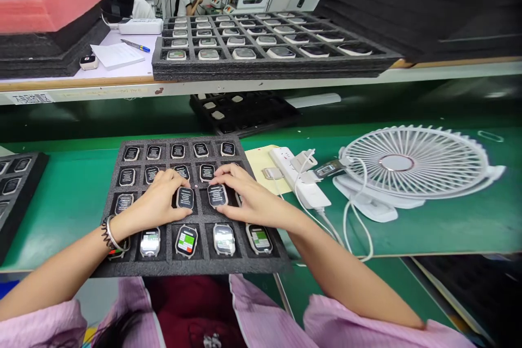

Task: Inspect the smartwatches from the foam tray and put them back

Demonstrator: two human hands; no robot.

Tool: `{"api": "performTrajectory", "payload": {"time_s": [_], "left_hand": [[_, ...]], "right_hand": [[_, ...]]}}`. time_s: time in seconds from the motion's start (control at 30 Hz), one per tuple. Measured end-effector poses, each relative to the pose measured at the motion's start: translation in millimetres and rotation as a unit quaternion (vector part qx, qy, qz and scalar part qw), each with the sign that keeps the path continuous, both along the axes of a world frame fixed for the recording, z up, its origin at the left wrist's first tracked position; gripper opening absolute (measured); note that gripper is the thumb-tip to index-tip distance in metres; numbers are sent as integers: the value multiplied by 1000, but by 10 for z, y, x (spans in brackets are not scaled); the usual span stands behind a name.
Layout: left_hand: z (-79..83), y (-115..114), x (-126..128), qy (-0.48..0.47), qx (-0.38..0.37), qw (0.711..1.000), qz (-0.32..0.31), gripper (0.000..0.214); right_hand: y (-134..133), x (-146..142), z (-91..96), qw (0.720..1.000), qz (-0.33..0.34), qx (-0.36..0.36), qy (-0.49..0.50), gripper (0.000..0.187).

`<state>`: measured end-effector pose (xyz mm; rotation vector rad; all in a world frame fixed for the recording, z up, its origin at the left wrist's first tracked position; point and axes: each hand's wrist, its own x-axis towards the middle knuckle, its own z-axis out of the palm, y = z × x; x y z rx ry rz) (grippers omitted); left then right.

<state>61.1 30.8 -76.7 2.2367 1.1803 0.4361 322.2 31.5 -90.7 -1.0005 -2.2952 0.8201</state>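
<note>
The left hand (pixel 161 198) has thumb and fingertips closed narrowly about the edges of a watch (pixel 185 198), and the right hand (pixel 247 196) pinches a second watch (pixel 217 196) the same way. Both watches are at neighbouring compartments in the third row of a black foam tray (pixel 191 268); whether they rest on its floor I cannot tell. Around them, the back rows show dark screens with white text, while the front row has brighter, partly coloured ones. The tray lies on a green bench (pixel 77 185), with a power strip (pixel 289 166) and white fan (pixel 396 162) to the right. On the shelf (pixel 122 87) beyond sits a larger tray (pixel 261 72) of watches, near a pen (pixel 136 45).
</note>
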Motion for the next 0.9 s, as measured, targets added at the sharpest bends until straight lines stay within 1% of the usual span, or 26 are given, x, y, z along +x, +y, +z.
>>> {"api": "performTrajectory", "payload": {"time_s": [0.07, 0.1, 0.13, 0.2, 0.23, 0.27, 0.33, 0.37, 0.43, 0.5, 0.57, 0.63, 0.7, 0.77, 0.83, 0.9], "left_hand": [[-55, -27, 32, 30, 15, 999, 2, 42], [-57, -45, 28, 40, 33, 999, 7, 46], [-38, -72, 1, 48, 61, 997, 15, 52], [61, -167, -143, 63, 124, 990, 27, 57], [131, -237, -264, 73, 150, 986, 27, 53], [203, -318, -410, 81, 163, 983, 16, 43], [315, -502, -746, 117, 153, 981, -3, 25], [341, -593, -911, 146, 137, 980, 10, 23], [320, -756, -1181, 175, 131, 976, 24, 26], [231, -875, -1334, 193, 129, 972, 35, 28], [135, -941, -1383, 203, 133, 969, 46, 29], [78, -962, -1379, 210, 135, 967, 51, 31], [69, -957, -1360, 226, 134, 964, 51, 33], [87, -939, -1337, 260, 143, 954, 48, 32], [109, -912, -1300, 298, 164, 939, 41, 27], [128, -877, -1250, 314, 183, 931, 28, 23]], "right_hand": [[-58, -9, -40, 999, 6, 23, -48, 40], [-74, -8, -49, 998, 4, 30, -61, 43], [-83, 8, -49, 997, -1, 36, -69, 46], [-88, 102, -19, 996, -19, 49, -72, 48], [-88, 180, 7, 996, -26, 52, -75, 45], [-89, 273, 35, 995, -29, 53, -82, 41], [-94, 469, 83, 991, -27, 56, -114, 32], [-97, 554, 98, 988, -25, 62, -137, 29], [-96, 669, 103, 979, -25, 86, -182, 29], [-82, 698, 92, 968, -23, 117, -222, 31], [-57, 661, 87, 953, -18, 150, -263, 32], [-33, 600, 96, 935, -7, 180, -305, 32], [-23, 550, 109, 918, 0, 203, -341, 33], [-29, 525, 107, 906, -5, 213, -365, 32], [-45, 521, 83, 903, -15, 216, -371, 31], [-62, 524, 48, 908, -19, 211, -362, 30]]}}
